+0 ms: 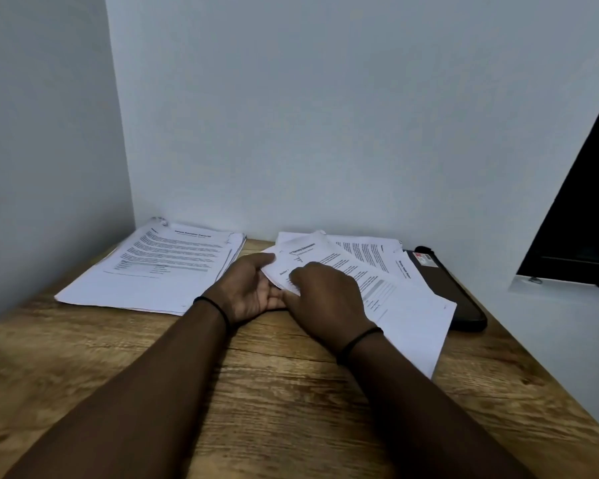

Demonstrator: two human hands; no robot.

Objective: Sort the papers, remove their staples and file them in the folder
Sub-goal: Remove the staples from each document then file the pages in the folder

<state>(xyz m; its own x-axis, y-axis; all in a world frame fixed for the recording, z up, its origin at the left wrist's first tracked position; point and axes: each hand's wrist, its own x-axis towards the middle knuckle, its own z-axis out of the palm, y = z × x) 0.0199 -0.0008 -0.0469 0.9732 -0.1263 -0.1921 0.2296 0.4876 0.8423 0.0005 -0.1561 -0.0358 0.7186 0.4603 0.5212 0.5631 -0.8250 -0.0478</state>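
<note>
Both hands meet just right of the frame's centre, over a wooden desk (281,375) with a coarse, streaked brown grain. The left hand (253,292) lies palm up, its thumb curled over the near corner of a stapled document (388,299) and its fingers tucked beneath the sheets, so it grips that corner. The right hand (325,299) comes down on the same corner with knuckles up; its fingertips are hidden against the paper, so whether it pinches the corner or a staple cannot be told. Each wrist carries a thin black band.

The document is white printed paper, tilted, its long edge running down toward the lower right of the frame. Beneath and behind it, loose printed sheets (370,252) fan out flat. Against their right edge lies a dark folder (464,299), long with rounded corners, its surface smooth, and a small red label near its far end.

At centre left, a thick rectangular paper stack (159,267) lies flat in the desk's corner, its far edges slightly curled.
</note>
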